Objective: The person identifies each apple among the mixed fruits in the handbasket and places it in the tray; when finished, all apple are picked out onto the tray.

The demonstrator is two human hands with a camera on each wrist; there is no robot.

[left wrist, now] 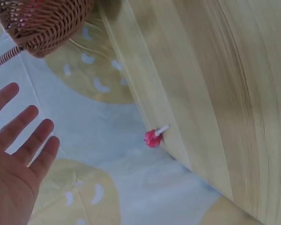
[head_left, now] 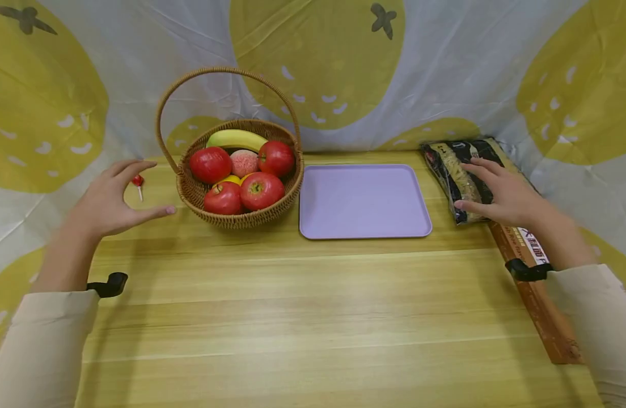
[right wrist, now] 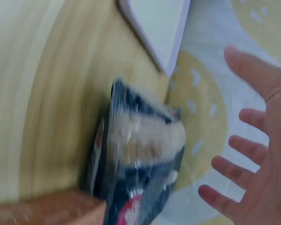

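Observation:
My left hand [head_left: 111, 201] hovers over the table's left side with thumb and fingers spread, holding nothing. Close by it lies a red lollipop [head_left: 138, 180] with a white stick, seen also in the left wrist view. On the right, my empty right hand [head_left: 507, 192] is held above a dark, clear-wrapped food packet [head_left: 452, 184], fingers apart. Between the hands stands a wicker basket [head_left: 231, 222] with a tall handle. It holds several red apples [head_left: 262, 191], a banana [head_left: 236, 139], a pinkish round fruit [head_left: 244, 162] and something yellow, partly hidden.
A lilac tray [head_left: 364, 201] lies right of the basket. Beneath my right forearm, a long brown box [head_left: 540, 317] with printed lettering runs along the table's right edge. A fruit-patterned cloth [head_left: 323, 68] hangs behind and at both sides of the wooden table [head_left: 303, 317].

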